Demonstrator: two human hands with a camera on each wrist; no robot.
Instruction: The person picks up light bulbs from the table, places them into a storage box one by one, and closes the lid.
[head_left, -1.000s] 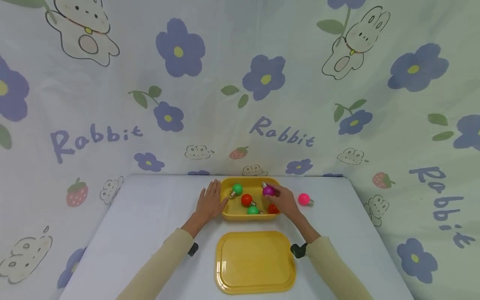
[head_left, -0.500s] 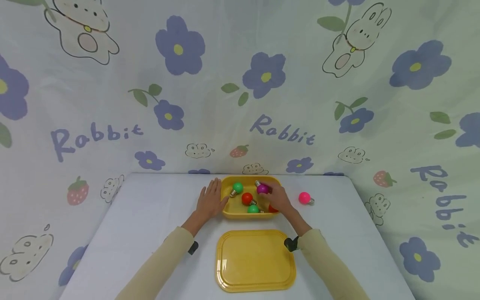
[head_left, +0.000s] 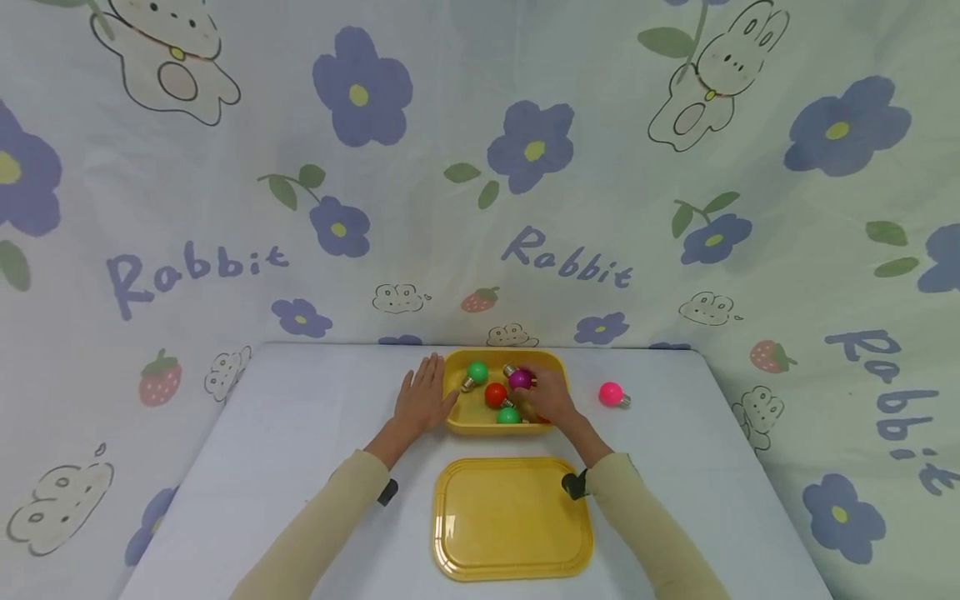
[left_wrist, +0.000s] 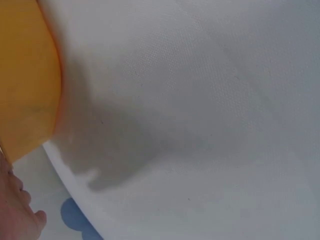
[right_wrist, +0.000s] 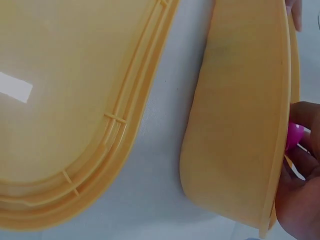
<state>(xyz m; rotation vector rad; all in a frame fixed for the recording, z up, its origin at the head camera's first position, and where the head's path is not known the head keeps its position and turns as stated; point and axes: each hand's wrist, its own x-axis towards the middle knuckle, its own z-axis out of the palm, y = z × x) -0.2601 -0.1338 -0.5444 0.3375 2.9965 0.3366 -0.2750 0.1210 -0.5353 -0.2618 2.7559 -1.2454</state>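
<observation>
My right hand (head_left: 547, 394) reaches into the yellow box (head_left: 457, 423), its fingers around a purple light bulb (head_left: 519, 381). In the right wrist view the purple bulb (right_wrist: 295, 135) shows between the curled fingers, just past the box wall (right_wrist: 240, 110). My left hand (head_left: 422, 397) rests against the box's left rim with its fingers extended. Also in the box lie a green bulb (head_left: 477, 372), a red bulb (head_left: 495, 395) and a second green bulb (head_left: 508, 415). Another red bulb is mostly hidden under my right hand.
A pink bulb (head_left: 611, 394) lies on the white table (head_left: 675, 467) to the right of the box. In front of the box is a flat yellow lid (head_left: 513, 518). A patterned curtain (head_left: 450, 208) rises behind the table.
My right hand has shifted left and lower inside the box with the purple bulb. The red bulb at the right has become more covered. My left hand stays at the rim.
</observation>
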